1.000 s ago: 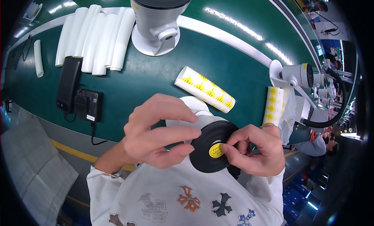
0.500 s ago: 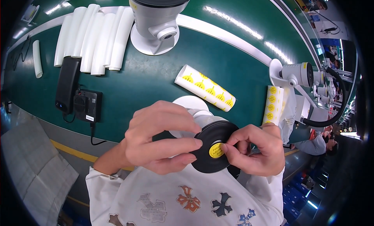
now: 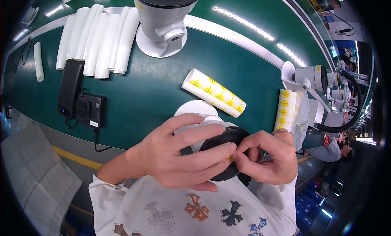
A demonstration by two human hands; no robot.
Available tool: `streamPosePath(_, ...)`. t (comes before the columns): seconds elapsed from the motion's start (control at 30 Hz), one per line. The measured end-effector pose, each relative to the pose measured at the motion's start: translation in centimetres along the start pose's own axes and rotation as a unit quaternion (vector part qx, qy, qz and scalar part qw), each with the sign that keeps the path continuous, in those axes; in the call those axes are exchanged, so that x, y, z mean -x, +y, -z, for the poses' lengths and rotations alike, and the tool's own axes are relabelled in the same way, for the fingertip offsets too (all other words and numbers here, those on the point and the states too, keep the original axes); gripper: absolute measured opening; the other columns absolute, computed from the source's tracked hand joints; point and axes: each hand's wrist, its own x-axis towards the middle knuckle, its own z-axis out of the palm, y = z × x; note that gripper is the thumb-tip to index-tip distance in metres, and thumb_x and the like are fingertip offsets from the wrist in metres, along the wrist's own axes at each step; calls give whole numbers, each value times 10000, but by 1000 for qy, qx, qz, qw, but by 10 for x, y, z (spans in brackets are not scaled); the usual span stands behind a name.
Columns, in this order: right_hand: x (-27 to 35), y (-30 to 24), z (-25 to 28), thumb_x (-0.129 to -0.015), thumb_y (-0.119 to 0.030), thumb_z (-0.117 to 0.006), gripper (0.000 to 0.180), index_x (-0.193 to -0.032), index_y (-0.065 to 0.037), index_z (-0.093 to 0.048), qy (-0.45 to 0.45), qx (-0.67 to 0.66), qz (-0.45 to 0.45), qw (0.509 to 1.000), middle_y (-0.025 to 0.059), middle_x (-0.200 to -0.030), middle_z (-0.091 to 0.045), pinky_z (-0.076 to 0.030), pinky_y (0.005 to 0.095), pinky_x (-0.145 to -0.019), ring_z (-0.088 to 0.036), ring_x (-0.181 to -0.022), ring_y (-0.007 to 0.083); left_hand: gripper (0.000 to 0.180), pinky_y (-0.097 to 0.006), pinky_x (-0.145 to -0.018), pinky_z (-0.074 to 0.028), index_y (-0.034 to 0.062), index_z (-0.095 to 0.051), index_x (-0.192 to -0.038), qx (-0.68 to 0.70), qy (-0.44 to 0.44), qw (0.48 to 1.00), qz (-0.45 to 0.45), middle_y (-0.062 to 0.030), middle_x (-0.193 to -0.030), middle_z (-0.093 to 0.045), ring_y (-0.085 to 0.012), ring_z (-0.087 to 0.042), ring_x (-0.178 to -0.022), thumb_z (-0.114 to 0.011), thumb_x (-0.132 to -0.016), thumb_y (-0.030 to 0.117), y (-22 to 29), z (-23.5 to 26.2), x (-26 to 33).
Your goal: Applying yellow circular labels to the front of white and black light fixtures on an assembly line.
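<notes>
A white device with a round base (image 3: 195,109) stands at the table's near edge, its black disc face (image 3: 235,134) turned up toward me. At the disc's centre, a yellow round sticker (image 3: 230,159) shows only as a sliver between my fingers. My right hand (image 3: 269,158) pinches the sticker's right edge between thumb and forefinger. Across the disc from the left reaches my left hand (image 3: 173,154), fingers outstretched and apart, its fingertips close to the sticker and covering most of it. Beyond the device lies a curled sheet of yellow round stickers (image 3: 214,92).
Several rolled white sheets (image 3: 97,40) lie at the back left, near a black handheld device (image 3: 70,89) and a black box (image 3: 93,109) with a cable. Similar white devices stand at the back (image 3: 165,26) and right (image 3: 311,78). Another sticker roll (image 3: 285,109) lies right.
My left hand has moved right over the disc, now hiding most of the sticker that was plainly visible. My right hand has stayed nearly in place. The curled sticker sheet has rolled slightly.
</notes>
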Motion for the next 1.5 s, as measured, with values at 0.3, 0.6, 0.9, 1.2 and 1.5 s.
streamPosePath(0.3,4,18,-1,-774,-38,-751,551,-1241,28,-464,60,-54,-87,993,-2,-571,-511,-340,208,-470,-474,-486,64,310,-468,-926,-421,253,-698,-1030,-27,-56,998,-28,81,-1155,-607,-200,-574,-1061,-554,-891,490,2,0,0)
streamPosePath(0.6,10,49,-17,-842,-6,-655,493,-1290,45,-453,39,-284,-39,957,-19,-608,-466,-329,215,-564,-436,-551,54,403,-492,-968,-368,227,-706,-1022,-88,-52,993,-56,100,-1110,-624,-193,-545,-1045,-501,-885,546,-2,2,-2)
streamPosePath(0.9,8,54,-19,-847,-6,-649,444,-1260,39,-492,34,-284,-7,958,-35,-593,-442,-317,225,-548,-415,-541,45,495,-613,-977,-332,288,-728,-964,-91,-66,993,25,14,-1131,-553,-287,-537,-1050,-455,-848,683,1,3,-12)
streamPosePath(1.2,9,54,-22,-848,-18,-652,440,-1257,35,-499,35,-313,-1,949,-35,-591,-431,-318,224,-550,-407,-545,47,469,-651,-972,-330,322,-723,-984,-107,-43,993,-22,31,-1180,-487,-294,-538,-1056,-464,-841,685,3,4,-7)
streamPosePath(1.5,11,58,-24,-848,-27,-650,433,-1253,34,-507,35,-322,4,946,-33,-589,-434,-321,224,-554,-403,-535,47,328,-605,-1022,-318,296,-738,-1002,-46,-51,996,-55,73,-1155,-534,-238,-554,-1083,-570,-872,546,0,3,-3)
